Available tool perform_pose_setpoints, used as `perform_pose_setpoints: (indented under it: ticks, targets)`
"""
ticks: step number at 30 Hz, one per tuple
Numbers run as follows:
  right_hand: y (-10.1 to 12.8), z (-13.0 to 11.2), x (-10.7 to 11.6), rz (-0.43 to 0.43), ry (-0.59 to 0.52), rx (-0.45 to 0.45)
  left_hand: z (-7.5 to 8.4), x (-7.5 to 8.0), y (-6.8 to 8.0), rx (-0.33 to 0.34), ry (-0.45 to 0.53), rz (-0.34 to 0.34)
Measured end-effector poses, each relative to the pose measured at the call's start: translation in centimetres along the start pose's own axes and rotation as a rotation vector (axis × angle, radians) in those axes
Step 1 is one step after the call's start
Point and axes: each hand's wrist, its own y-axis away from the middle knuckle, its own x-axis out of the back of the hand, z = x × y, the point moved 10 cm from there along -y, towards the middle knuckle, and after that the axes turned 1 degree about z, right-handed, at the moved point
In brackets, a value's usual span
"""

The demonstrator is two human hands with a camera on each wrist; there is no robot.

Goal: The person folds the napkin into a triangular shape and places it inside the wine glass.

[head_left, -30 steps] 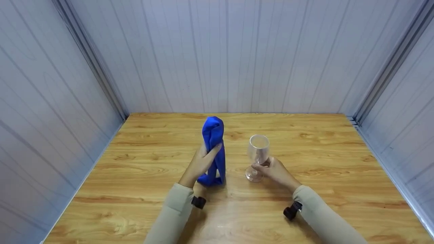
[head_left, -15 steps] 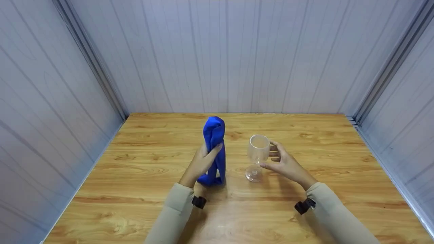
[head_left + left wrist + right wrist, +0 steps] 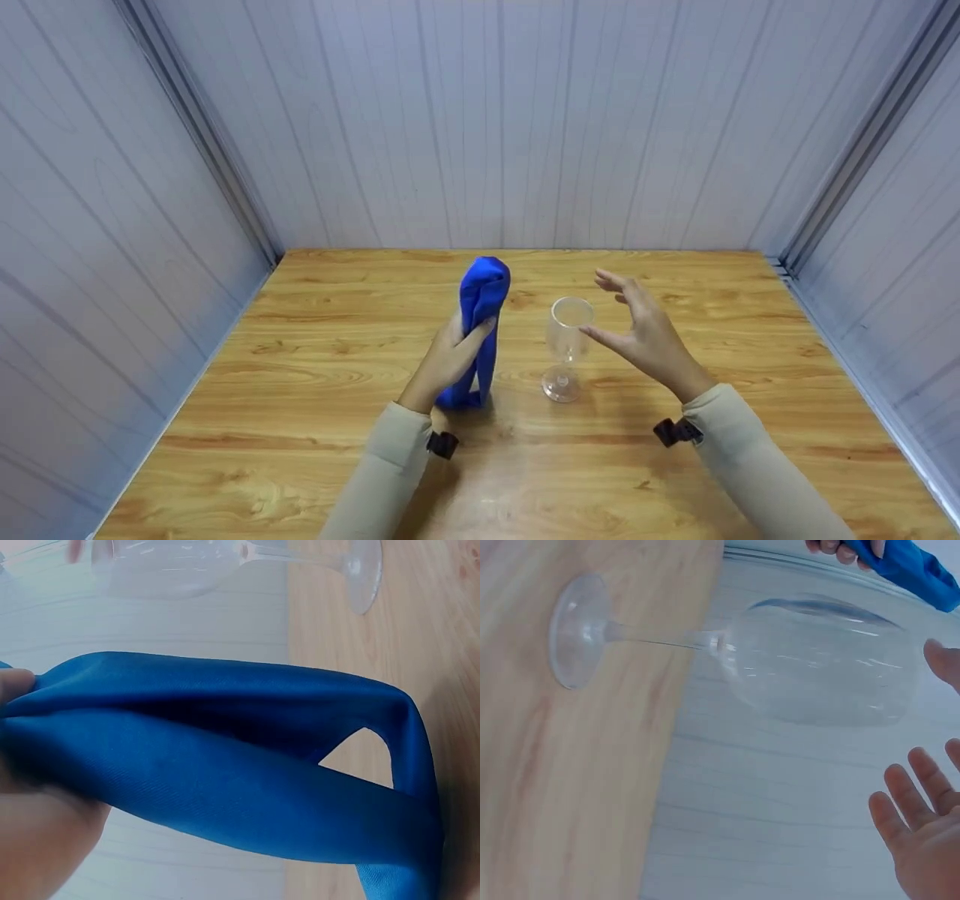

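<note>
Clear glass, thin-walled: the wine glass [image 3: 568, 347] stands upright on the wooden bench [image 3: 300, 450], foot flat, just right of the blue cloth [image 3: 478, 330]. Take the glass as your landmark.

Right hand [image 3: 645, 337]: hovers beside the bowl of the glass, at rim height, apart from it. Fingers [image 3: 919, 799] spread and relaxed, thumb pointing toward the bowl, holding nothing. The right wrist view confirms a gap between palm and glass.

Left hand [image 3: 450, 356]: left of the glass, fingers curled round the middle of the cloth, pinching it into an upright bundle. The cloth's lower end touches the bench; its top folds over above your hand, leaning slightly toward the glass.

Handling, as a judgement:
- Glass looks light, rigid, fragile and smooth. Narrow stem, small foot, tall bowl, so likely top-heavy and easy to tip with a sideways knock.
- Best hold: the lower bowl cupped between thumb and fingers, or a pinch on the stem just under the bowl. Avoid squeezing the rim, probably the weakest part.
- Bare skin on smooth glass may slip; grip firmly, not hard.
- Cloth is soft, limp, light. It keeps no shape of its own and stands only because you pinch it. Take it anywhere; a bunched handful holds best.
</note>
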Motion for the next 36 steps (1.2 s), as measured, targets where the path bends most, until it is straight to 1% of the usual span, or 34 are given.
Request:
perform_pose_setpoints:
  ticks: [4, 9, 13, 16, 18, 21, 23, 26, 29, 33, 36]
  targets:
    - [-1.2, -2.4, 0.5, 0.017, 0.104, 0.166, 0.9, -0.3, -0.2, -0.068, -0.022, -0.003]
    - [-2.2, -4.7, 0.1, -0.010, 0.251, 0.328, 2.1, -0.6, -0.3, -0.146, -0.090, 0.005]
    - [-2.6, -6.6, -0.5, -0.014, 0.342, 0.457, 2.6, -1.0, -0.3, -0.182, -0.133, -0.007]
    - [-3.0, -7.7, -1.1, -0.012, 0.405, 0.533, 2.8, -1.3, -0.4, -0.196, -0.159, -0.017]
    - [-3.1, -8.2, -1.6, -0.019, 0.450, 0.571, 2.9, -1.7, -0.4, -0.204, -0.171, -0.036]
    - [-3.1, -8.9, -2.4, -0.032, 0.501, 0.616, 3.2, -2.4, -0.4, -0.227, -0.168, -0.082]
    - [-3.1, -9.3, -2.8, -0.040, 0.519, 0.643, 3.4, -2.8, -0.4, -0.235, -0.152, -0.115]
    - [-3.1, -9.9, -3.5, -0.053, 0.528, 0.676, 3.5, -3.2, -0.3, -0.240, -0.134, -0.145]
    - [-2.9, -10.3, -4.2, -0.079, 0.568, 0.710, 3.5, -3.6, -0.2, -0.239, -0.138, -0.175]
    - [-2.6, -10.6, -5.0, -0.147, 0.642, 0.725, 3.4, -4.2, -0.2, -0.244, -0.144, -0.212]
    - [-2.5, -10.8, -5.1, -0.164, 0.652, 0.724, 3.3, -4.3, -0.2, -0.241, -0.140, -0.226]
